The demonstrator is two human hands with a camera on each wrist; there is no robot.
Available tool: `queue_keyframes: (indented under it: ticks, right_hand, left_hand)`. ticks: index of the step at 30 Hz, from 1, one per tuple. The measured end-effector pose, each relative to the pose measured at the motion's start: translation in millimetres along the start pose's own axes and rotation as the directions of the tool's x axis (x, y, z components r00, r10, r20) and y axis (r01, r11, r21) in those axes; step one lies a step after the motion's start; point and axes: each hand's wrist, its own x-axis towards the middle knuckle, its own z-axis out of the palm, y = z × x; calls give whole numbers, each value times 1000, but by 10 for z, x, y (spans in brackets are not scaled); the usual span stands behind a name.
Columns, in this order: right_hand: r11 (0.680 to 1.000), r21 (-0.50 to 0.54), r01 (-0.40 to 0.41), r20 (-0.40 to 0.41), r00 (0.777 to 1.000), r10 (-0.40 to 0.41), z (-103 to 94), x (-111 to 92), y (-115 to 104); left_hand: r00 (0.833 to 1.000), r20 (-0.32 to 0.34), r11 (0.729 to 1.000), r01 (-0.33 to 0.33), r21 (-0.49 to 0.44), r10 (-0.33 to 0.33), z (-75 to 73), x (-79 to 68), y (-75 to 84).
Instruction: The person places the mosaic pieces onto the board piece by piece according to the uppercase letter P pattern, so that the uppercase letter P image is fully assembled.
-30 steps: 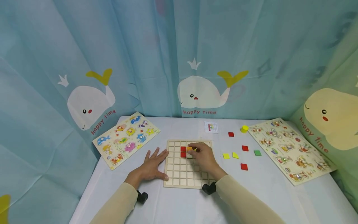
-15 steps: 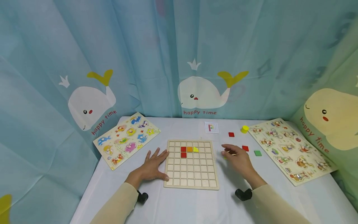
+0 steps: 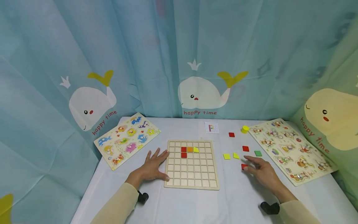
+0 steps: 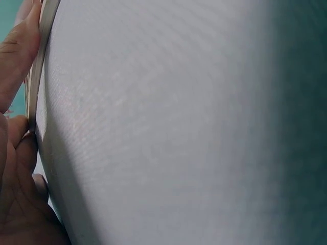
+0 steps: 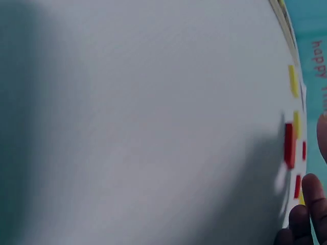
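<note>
A wooden grid board lies mid-table. In its cells sit two red squares, one above the other, an orange square and a yellow piece with a slanted side in a row. My left hand rests spread along the board's left edge, thumb and fingertips touching it. My right hand hovers over a red square tile right of the board, thumb and index finger apart and nothing between them. In the right wrist view the red tile lies flat near the fingertips.
Near the right hand lie two yellow pieces, a red tile and a green tile. Farther back are another red tile, a yellow cylinder and a pattern card. Picture puzzles flank both sides.
My right hand has left the yellow piece on the board and moved right, past the loose yellow pieces, to the nearest red tile. The left hand stays put.
</note>
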Motion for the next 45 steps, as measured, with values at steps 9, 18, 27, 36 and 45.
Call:
queue_keyframes:
  ticks: [9,18,27,36,45]
  right_hand:
    - [999,-50,10,-13,1000,-11,-17,20,141]
    - [996,-92,-2,-39,999,-1,17,28,147]
    - [995,-97,18,-59,998,-24,28,16,152]
    - [992,-122,30,-84,996,-41,54,8,150]
    - [994,-111,-8,-72,997,0,27,37,106]
  left_hand:
    - [1000,4,1000,29,9,-29,7,4,11]
    - [1000,-1,1000,15,9,-15,11,7,2]
    - [999,0,999,33,5,-33,23,12,11]
    - [1000,0,1000,20,2,-20,21,0,11]
    - [1000,6,1000,19,-8,-19,8,-2,22]
